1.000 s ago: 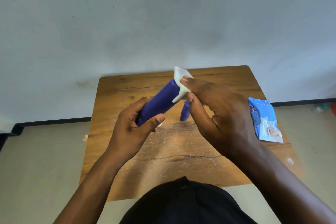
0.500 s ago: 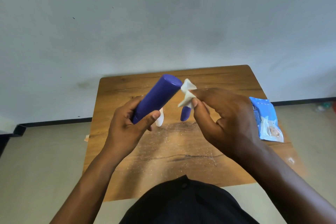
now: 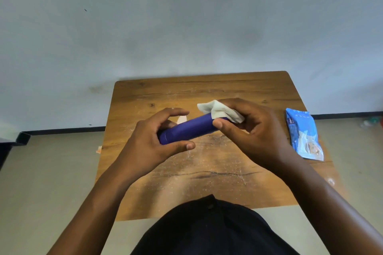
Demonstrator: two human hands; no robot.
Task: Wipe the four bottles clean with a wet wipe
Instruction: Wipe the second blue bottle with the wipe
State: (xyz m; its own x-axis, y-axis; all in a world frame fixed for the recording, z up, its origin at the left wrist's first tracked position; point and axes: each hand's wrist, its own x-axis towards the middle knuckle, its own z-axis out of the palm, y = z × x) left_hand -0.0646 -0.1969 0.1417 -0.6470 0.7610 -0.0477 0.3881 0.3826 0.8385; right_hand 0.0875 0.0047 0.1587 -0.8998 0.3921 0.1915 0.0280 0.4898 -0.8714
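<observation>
- wet wipe is back wrapped round the far end of the purple bottle; half a second ago it had lifted clear
- right hand grip pinches wipe onto bottle, left hand grip curls round the near end, above the desk
- looks like another pass, same bottle

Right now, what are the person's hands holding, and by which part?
The left hand grips the purple bottle at its near end; the right hand holds a white wet wipe folded over the bottle's far end.
</observation>
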